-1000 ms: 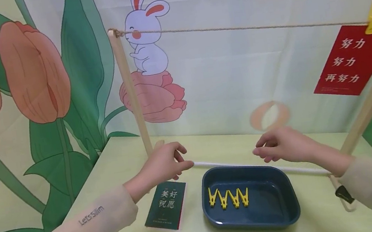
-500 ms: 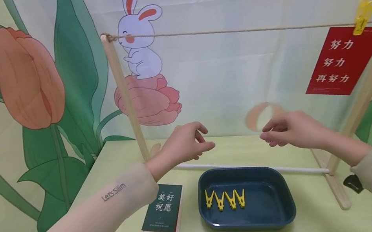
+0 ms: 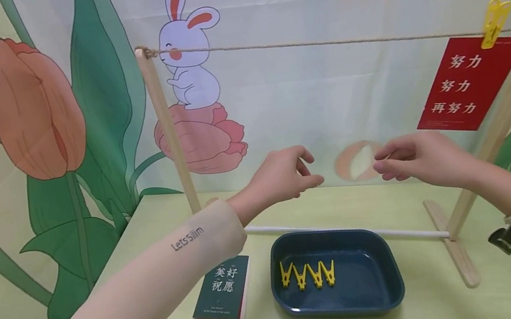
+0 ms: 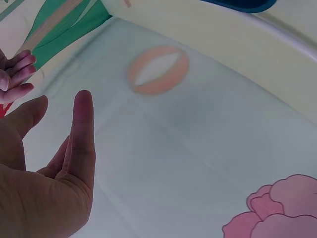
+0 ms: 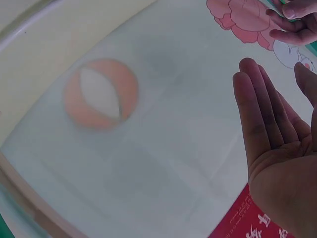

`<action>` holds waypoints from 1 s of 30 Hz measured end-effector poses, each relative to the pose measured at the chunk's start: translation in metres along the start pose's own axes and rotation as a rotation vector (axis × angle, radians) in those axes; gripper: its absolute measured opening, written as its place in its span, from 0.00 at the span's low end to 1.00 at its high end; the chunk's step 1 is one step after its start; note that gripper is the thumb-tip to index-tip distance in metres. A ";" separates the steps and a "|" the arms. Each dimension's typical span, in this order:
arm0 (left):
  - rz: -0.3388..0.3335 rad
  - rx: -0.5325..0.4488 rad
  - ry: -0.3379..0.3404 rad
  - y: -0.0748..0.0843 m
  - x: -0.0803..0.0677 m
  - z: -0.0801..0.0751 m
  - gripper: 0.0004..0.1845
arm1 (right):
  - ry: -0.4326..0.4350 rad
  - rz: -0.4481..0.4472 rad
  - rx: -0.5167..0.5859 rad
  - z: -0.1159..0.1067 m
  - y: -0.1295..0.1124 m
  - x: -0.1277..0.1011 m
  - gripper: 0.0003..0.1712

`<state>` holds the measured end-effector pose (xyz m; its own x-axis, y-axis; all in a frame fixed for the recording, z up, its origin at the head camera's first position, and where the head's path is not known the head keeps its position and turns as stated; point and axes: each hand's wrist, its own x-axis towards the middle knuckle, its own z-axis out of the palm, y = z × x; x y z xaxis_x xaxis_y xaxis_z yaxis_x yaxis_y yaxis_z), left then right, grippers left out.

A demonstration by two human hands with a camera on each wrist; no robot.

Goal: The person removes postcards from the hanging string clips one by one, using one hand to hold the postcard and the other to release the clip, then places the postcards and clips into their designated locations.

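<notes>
My left hand (image 3: 282, 175) hovers above the far side of the table, thumb and fingers apart with nothing between them. To its right, my right hand (image 3: 429, 158) hangs in the air with loosely bent fingers, also holding nothing. Both are below a twine line (image 3: 317, 42) strung between two wooden posts. A yellow clothespin (image 3: 495, 23) clips a red card (image 3: 472, 82) with white characters to the line's right end. Under the hands, several yellow clothespins (image 3: 300, 277) lie in a dark blue tray (image 3: 373, 301). Left of it lies a dark green card (image 3: 220, 295), partly covered by my left sleeve.
The left post (image 3: 166, 128) and right post (image 3: 503, 141) stand on wooden feet, joined low down by a white rod (image 3: 413, 232). A small black object (image 3: 504, 240) is beside my right sleeve. Behind the table (image 3: 155, 282) hangs a printed cloth with tulips and a rabbit.
Both hands have risen and moved right, the left farther, so they are closer together. The view has shifted slightly. Cards and clothespins stay where they were.
</notes>
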<state>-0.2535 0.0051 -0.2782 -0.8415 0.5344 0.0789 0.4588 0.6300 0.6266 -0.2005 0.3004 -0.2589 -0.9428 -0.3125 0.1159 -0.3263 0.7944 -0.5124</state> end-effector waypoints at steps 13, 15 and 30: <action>0.109 0.055 0.003 0.036 0.032 0.007 0.22 | 0.106 0.061 -0.050 -0.046 -0.003 -0.015 0.24; 0.123 0.050 0.004 0.041 0.036 0.010 0.22 | 0.130 0.085 -0.055 -0.052 -0.005 -0.016 0.24; 0.188 -0.055 -0.018 0.071 0.061 0.025 0.24 | 0.311 0.136 -0.074 -0.086 -0.001 -0.032 0.29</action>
<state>-0.2651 0.0966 -0.2479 -0.7370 0.6502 0.1847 0.5906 0.4866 0.6437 -0.1761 0.3546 -0.1886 -0.9500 -0.0363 0.3100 -0.1893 0.8569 -0.4795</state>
